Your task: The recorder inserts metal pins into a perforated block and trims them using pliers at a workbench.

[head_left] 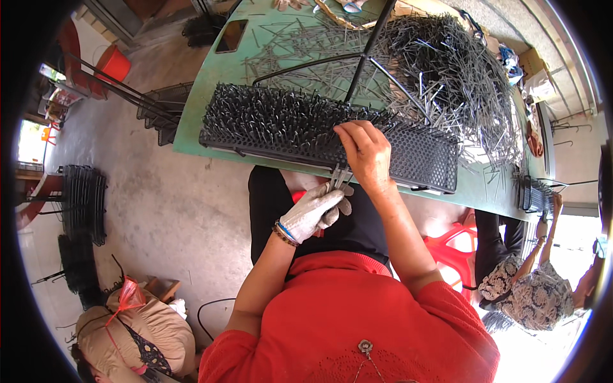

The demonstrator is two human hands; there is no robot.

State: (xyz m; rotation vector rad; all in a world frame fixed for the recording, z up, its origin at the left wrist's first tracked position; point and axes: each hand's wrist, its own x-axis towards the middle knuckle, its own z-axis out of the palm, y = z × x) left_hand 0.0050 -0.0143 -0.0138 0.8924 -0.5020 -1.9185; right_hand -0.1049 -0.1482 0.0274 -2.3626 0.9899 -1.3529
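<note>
My left hand (313,212), in a pale work glove, is closed around a few thin dark strips (339,175) that stick up from its fingers. It is just in front of the table's near edge. My bare right hand (366,153) is closed in a pinch over a long black perforated metal rack (424,160). Whatever lies between its fingertips is too small to tell. Dense upright black strips (268,118) fill the rack's left part, while bare holes show on its right. A black rod handle (367,48) with side braces rises behind the rack.
A heap of loose black strips (440,64) covers the far right of the green table (191,131), with more scattered leftward. Another person's hand (557,203) is at a similar rack at right. A red stool (453,249) stands below. Stacked black racks (83,204) are at left.
</note>
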